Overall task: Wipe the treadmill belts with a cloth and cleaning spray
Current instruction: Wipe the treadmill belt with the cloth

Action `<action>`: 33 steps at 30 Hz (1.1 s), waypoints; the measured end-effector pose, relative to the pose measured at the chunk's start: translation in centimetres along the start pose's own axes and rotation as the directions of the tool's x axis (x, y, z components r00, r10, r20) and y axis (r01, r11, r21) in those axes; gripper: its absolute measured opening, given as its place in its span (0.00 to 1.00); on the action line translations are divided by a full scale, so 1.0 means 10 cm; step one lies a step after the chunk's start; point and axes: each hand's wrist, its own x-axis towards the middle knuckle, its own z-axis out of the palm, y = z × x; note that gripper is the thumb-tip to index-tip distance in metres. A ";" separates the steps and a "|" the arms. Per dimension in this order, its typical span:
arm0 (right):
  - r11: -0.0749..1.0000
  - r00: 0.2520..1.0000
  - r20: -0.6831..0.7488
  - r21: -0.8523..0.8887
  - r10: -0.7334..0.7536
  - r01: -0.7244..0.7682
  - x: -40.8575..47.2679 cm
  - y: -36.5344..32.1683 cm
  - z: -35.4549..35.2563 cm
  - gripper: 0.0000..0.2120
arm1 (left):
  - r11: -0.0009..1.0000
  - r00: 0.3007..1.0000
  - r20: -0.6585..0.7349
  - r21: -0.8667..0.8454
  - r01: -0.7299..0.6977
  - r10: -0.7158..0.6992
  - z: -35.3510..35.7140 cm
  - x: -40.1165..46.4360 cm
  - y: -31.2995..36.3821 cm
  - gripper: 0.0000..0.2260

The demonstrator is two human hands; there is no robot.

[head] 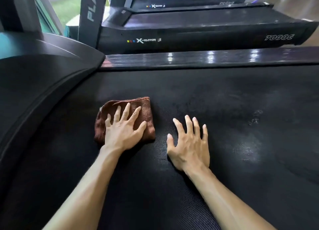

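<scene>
A black treadmill belt (224, 95) fills most of the view. A folded brown cloth (145, 107) lies flat on the belt, left of centre. My left hand (123, 128) presses on the cloth with its fingers spread and straight. To the right of the cloth, my right hand (189, 143) rests on the bare belt, fingers spread, holding nothing. Pale wet or dusty patches (246, 150) mark the belt on the right side. No spray bottle is in view.
The treadmill's curved black motor cover (39, 78) rises at the left. A glossy side rail (207, 59) borders the belt's far edge. Beyond it stand two more treadmills (198, 36) marked X-Runner 7000C, and an upright post (89, 15).
</scene>
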 end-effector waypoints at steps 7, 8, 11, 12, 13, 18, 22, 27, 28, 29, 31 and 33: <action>1.000 1.000 0.009 0.010 0.004 -0.004 0.00 0.00 -0.02 0.34 | 0.986 0.987 0.004 -0.037 -0.160 0.161 -0.02 0.40 0.48 0.28; 1.000 1.000 0.008 0.012 -0.001 0.001 0.00 0.00 -0.01 0.34 | 0.990 0.990 0.013 -0.038 -0.139 0.140 -0.05 0.53 0.42 0.28; 1.000 1.000 0.011 0.019 0.004 -0.004 0.01 0.00 -0.01 0.33 | 0.999 0.998 0.056 -0.035 0.005 -0.003 -0.14 0.72 0.06 0.29; 1.000 1.000 0.019 0.013 0.004 -0.004 0.02 0.01 -0.01 0.33 | 0.999 0.997 0.056 -0.024 0.045 -0.044 -0.15 0.69 -0.08 0.30; 1.000 1.000 0.026 0.010 0.003 -0.003 0.01 0.00 0.00 0.33 | 0.998 0.996 0.051 -0.011 0.068 -0.067 -0.15 0.60 -0.22 0.30; 1.000 1.000 -0.003 0.019 0.005 -0.005 0.01 -0.01 0.02 0.35 | 0.998 0.998 0.024 0.015 0.065 -0.065 -0.07 0.05 -0.31 0.29; 1.000 1.000 0.007 0.011 0.009 -0.009 0.01 -0.01 0.01 0.34 | 0.998 0.998 0.031 0.004 -0.062 0.062 -0.06 0.14 0.07 0.28; 1.000 1.000 0.001 -0.007 0.005 -0.005 0.02 0.01 0.03 0.33 | 0.991 0.991 0.032 -0.036 -0.128 0.130 -0.10 0.85 0.30 0.29; 1.000 1.000 0.004 -0.006 0.003 -0.003 0.01 0.02 0.03 0.33 | 0.992 0.992 0.026 -0.030 -0.120 0.120 -0.12 0.98 0.23 0.29; 1.000 1.000 -0.002 -0.003 0.003 -0.003 0.02 0.02 0.04 0.33 | 0.995 0.995 0.017 -0.025 -0.102 0.102 -0.13 1.10 0.12 0.29; 1.000 1.000 -0.016 0.002 0.009 -0.009 0.03 0.02 0.04 0.33 | 0.999 0.999 0.012 -0.006 -0.034 0.034 -0.18 1.24 -0.19 0.30; 1.000 1.000 -0.017 0.006 0.003 -0.003 0.03 0.02 0.05 0.33 | 0.998 0.998 0.024 0.005 0.066 -0.066 -0.21 1.22 -0.53 0.31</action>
